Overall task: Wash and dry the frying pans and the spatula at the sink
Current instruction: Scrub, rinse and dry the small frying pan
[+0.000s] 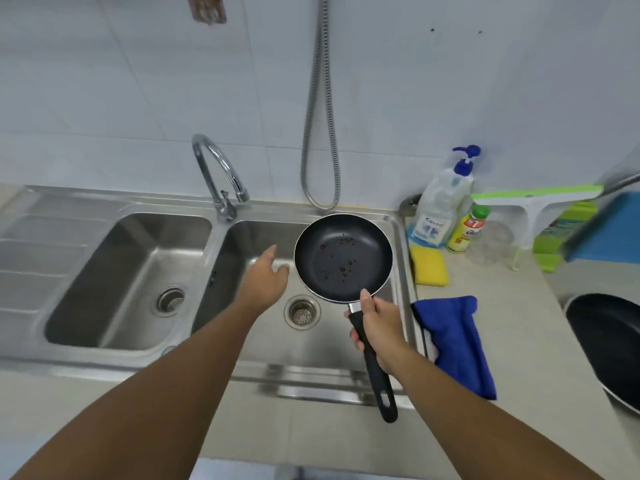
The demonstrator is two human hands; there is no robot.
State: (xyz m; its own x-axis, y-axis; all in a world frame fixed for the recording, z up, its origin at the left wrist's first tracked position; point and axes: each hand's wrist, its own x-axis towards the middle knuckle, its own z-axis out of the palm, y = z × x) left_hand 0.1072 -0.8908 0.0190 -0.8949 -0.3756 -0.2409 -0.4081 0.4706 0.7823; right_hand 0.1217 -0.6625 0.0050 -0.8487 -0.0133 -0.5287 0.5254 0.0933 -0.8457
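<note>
Stainless steel double sink [138,202] set into a pale tabletop [519,306], seen from above through a head-worn camera. A person's two bare forearms reach forward over it.

The right grip [377,327] is closed around the black handle [372,362] of a small black non-stick frying pan [343,258], with the thumb laid near the top of the handle. The pan is held over the right-hand basin [249,244], its inside facing up and dotted with dark specks. The left grip [268,278] is open and holds nothing, its fingers loosely spread above the same basin, just left of the pan's rim. Below the pan, a round drain strainer [302,311] sits in the basin floor.

A curved chrome tap [216,168] stands behind the divider between the two basins. A metal shower hose [320,116] hangs in a loop down the white tiled wall.

On the tabletop right of the sink lie a yellow sponge [429,261] and a blue cloth [457,341], the cloth nearer the person. Behind the sponge stand a clear pump bottle with a blue top [440,209] and a small yellow bottle with a green cap [465,233]. A white and green squeegee [533,202] is further right. A second, larger frying pan [609,344] rests at the right edge, partly cut off.
</note>
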